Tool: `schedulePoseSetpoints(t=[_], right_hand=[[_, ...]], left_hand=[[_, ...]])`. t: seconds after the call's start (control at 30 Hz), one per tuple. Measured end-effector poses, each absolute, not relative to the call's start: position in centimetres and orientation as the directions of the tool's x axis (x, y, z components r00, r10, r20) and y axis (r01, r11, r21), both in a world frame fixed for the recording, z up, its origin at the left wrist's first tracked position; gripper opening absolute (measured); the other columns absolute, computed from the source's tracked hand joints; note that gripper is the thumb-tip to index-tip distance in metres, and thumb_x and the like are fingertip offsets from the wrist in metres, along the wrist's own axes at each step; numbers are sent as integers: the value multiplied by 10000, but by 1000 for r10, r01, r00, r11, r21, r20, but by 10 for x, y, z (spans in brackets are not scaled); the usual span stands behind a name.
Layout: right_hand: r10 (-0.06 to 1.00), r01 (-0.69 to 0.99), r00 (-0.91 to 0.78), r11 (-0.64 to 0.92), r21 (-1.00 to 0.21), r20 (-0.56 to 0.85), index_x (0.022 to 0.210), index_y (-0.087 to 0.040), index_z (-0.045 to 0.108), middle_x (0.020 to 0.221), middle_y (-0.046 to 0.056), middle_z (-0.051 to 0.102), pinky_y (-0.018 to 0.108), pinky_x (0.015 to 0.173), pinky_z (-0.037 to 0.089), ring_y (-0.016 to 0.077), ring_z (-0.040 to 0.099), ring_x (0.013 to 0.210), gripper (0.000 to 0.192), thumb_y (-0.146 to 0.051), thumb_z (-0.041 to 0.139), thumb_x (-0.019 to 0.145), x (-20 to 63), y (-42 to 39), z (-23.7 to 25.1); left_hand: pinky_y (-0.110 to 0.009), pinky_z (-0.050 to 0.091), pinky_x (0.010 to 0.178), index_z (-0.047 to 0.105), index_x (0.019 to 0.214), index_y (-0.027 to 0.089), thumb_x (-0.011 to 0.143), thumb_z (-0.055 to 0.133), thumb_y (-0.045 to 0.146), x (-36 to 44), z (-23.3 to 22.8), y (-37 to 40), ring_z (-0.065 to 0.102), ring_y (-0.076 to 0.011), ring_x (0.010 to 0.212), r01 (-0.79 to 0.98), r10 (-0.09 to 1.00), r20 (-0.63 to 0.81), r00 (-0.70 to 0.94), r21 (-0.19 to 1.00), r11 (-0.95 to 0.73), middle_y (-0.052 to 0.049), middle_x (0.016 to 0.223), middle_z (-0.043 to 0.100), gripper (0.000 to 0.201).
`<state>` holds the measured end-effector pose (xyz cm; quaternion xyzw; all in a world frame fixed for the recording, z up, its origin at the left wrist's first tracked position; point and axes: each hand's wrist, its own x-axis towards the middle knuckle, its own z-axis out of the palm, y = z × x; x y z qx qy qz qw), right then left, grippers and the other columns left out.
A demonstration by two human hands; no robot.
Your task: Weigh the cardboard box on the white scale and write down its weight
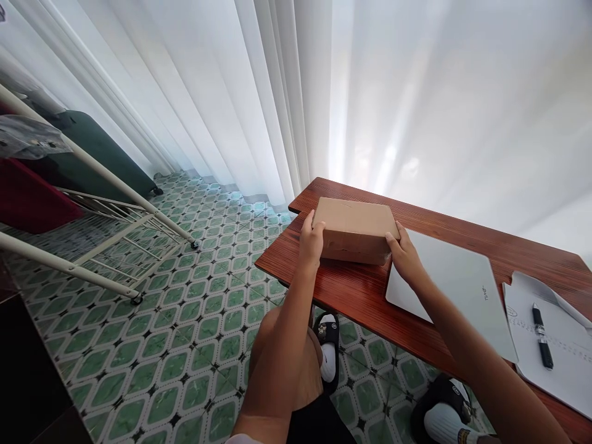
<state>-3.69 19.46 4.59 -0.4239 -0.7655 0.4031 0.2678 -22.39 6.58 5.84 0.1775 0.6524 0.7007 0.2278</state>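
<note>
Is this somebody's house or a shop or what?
Probably a room in a home. A wooden desk stands by long white curtains, with a closed laptop, papers and a pen on it. Both hands, left hand and right hand, grip a cardboard box.

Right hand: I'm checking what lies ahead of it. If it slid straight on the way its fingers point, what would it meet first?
The right hand already presses the cardboard box, so it meets that at once. Beyond lie bare desk and curtain, though depth is unclear.
</note>
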Motion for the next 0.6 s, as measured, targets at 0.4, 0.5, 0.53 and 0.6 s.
schedulePoseSetpoints(t=[0.4,0.5,0.53,0.6], right_hand=[[855,439,-511,342,-831,81,1644,-195,290,1661,101,323,578,1260,265,363,289,1540,799,-601,444,973,-34,192,41],[850,447,-522,344,-826,72,1656,-181,254,1683,96,260,569,1264,261,352,279,1546,806,-587,431,983,-33,190,41],[850,445,-522,344,-827,73,1658,-183,247,1684,95,257,571,1264,258,349,277,1547,804,-585,428,986,-33,189,41],[850,441,-522,343,-829,74,1660,-178,234,1684,101,255,570,1268,249,343,268,1551,807,-582,424,987,-33,189,40]], left_hand=[[-358,426,1147,436,1539,140,890,527,244,-229,48,65,470,-271,1406,-132,573,-50,-818,986,-102,-84,1559,465,664],[-369,431,1145,448,1531,142,868,525,232,-231,47,64,462,-282,1413,-132,570,-55,-820,987,-94,-87,1558,464,673],[-373,435,1141,450,1530,142,862,522,227,-231,46,65,463,-283,1412,-128,568,-54,-821,988,-91,-88,1558,463,677],[-382,436,1139,453,1527,139,847,517,216,-231,45,65,469,-286,1406,-118,565,-49,-824,989,-85,-89,1556,465,687]])
